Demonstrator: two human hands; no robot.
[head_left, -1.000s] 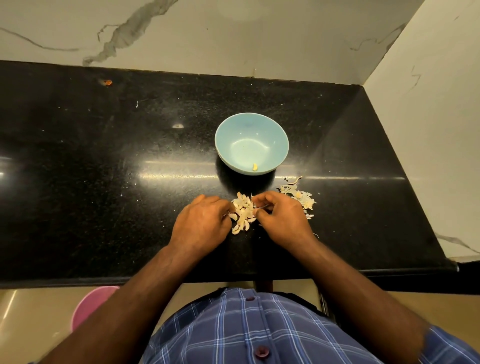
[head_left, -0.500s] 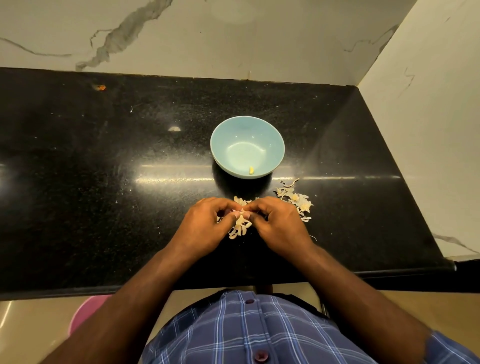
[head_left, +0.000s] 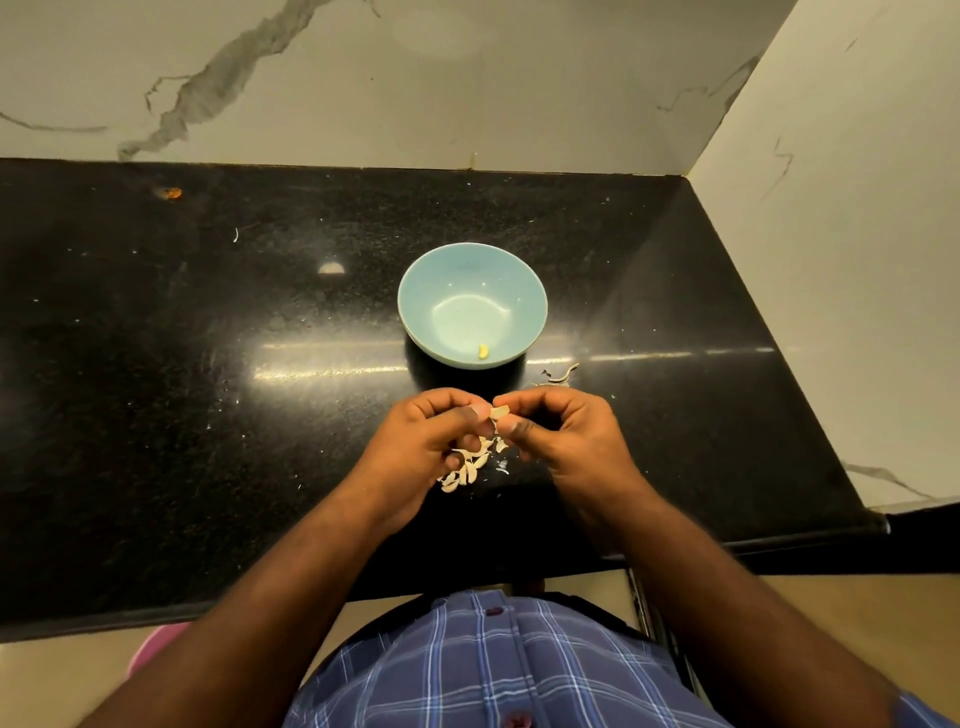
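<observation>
Working over the black counter (head_left: 208, 415), you have the blue bowl (head_left: 415, 291) just ahead, handy for peeled pieces. Your left hand (head_left: 421, 447) and right hand (head_left: 571, 436) hover above the pile of cloves (head_left: 467, 470). Both pinch one garlic clove (head_left: 500, 413) between fingertips, probably to strip its skin (one yellow piece (head_left: 483, 352) already lies in the bowl).

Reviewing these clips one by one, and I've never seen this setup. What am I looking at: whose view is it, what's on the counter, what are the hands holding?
There is no machine: a person works bare-handed, and a head-worn camera looks down at the hands. The left hand and right hand together pinch a small pale clove, seemingly garlic, above a heap of cloves on the black counter. Behind stands a blue bowl holding one yellowish piece; loose skins lie to its right.
</observation>
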